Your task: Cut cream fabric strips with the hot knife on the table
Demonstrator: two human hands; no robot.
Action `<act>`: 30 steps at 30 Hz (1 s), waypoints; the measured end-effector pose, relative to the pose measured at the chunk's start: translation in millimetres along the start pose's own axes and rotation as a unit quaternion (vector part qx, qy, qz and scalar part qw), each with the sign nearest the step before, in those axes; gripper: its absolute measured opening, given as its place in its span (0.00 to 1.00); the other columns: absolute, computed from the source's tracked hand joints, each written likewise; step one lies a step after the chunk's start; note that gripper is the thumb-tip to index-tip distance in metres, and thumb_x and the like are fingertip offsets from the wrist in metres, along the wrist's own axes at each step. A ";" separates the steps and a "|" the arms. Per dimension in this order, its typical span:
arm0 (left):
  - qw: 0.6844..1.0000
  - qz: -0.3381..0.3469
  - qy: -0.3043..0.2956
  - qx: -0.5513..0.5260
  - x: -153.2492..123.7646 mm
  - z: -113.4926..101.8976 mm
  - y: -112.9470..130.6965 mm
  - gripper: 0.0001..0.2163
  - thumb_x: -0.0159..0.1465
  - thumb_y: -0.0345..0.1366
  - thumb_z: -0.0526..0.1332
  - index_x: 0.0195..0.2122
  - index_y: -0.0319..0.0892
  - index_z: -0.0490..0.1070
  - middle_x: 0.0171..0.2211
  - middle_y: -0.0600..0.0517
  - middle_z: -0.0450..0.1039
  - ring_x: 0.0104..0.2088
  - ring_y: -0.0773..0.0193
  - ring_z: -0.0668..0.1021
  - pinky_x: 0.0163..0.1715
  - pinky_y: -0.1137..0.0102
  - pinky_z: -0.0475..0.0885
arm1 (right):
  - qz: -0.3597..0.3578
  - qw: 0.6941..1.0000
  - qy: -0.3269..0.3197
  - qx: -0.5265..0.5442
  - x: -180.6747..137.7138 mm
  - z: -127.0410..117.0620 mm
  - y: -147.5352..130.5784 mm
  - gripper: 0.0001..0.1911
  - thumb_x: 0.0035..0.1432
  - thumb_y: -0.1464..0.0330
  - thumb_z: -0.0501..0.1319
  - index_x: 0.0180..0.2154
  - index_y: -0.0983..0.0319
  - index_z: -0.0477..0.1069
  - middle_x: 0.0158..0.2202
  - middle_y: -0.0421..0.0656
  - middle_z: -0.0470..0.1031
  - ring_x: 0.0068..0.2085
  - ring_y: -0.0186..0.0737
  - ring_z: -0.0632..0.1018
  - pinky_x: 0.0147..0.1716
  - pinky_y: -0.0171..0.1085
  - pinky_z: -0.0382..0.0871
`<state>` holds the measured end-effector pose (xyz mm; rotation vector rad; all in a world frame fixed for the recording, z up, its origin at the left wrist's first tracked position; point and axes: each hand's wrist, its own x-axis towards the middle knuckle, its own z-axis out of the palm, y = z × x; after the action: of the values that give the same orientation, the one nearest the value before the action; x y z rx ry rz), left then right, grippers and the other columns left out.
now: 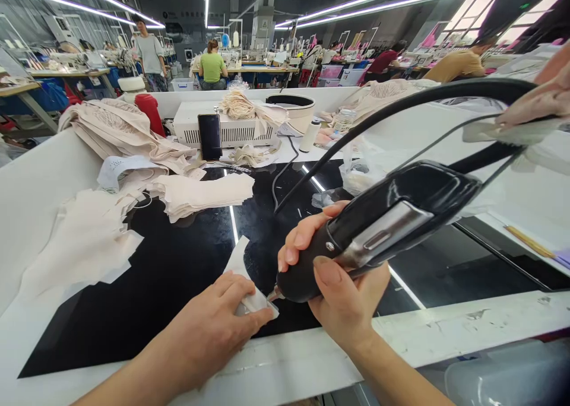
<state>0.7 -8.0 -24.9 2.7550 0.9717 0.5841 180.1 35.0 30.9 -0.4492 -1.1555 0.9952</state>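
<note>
At the near edge of the glossy black work surface (178,290), our left hand (218,311) pinches a folded off-white fabric piece (239,259) between thumb and fingers; our right hand (345,308) is wrapped around a black handheld tool (378,207), its metal tip right at the fabric's edge, though we cannot tell whether they touch. Farther back we log containers: a round cream tub (300,121), dark within, contents hidden from us; near it, a white bottle (310,136) and a glass jar (346,121), fillings unreadable; closer in, a clear plastic bag (363,177) with something dark inside, too blurred to name; past the white back wall (178,95), a pinkish crate (332,72) beside a clear crate (352,78), loads too small to tell; low at right, a translucent bin (503,370), partly cut off.
</note>
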 end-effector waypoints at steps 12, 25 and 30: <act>1.000 0.002 -0.003 -0.006 -1.5 -2.4 -2.9 0.20 0.69 0.23 0.57 0.59 0.48 0.71 0.49 0.43 0.65 0.50 0.50 0.72 0.52 0.43 0.77 | 0.001 1.000 0.023 -0.003 7.0 9.9 6.9 0.19 0.58 0.63 0.72 0.44 0.55 0.64 0.32 0.36 0.73 0.25 0.33 0.73 0.22 0.35 0.73; 1.000 0.004 -0.013 0.002 -0.9 -5.2 -2.2 0.21 0.68 0.23 0.59 0.59 0.48 0.71 0.47 0.44 0.66 0.50 0.51 0.73 0.50 0.47 0.79 | -0.007 0.999 0.002 0.044 8.5 10.4 10.8 0.15 0.60 0.65 0.72 0.42 0.56 0.67 0.33 0.36 0.74 0.26 0.31 0.73 0.23 0.32 0.72; 1.000 0.004 -0.012 0.005 0.3 -5.3 -2.4 0.21 0.67 0.22 0.60 0.59 0.48 0.71 0.48 0.44 0.66 0.50 0.51 0.74 0.51 0.46 0.79 | 0.000 0.999 -0.004 0.035 7.4 10.5 11.9 0.15 0.59 0.66 0.72 0.42 0.56 0.67 0.33 0.36 0.74 0.26 0.32 0.73 0.23 0.33 0.72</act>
<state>-2.6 -5.8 -20.6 2.7686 0.9627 0.5483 166.1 45.4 30.1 -0.3896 -1.1248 1.0350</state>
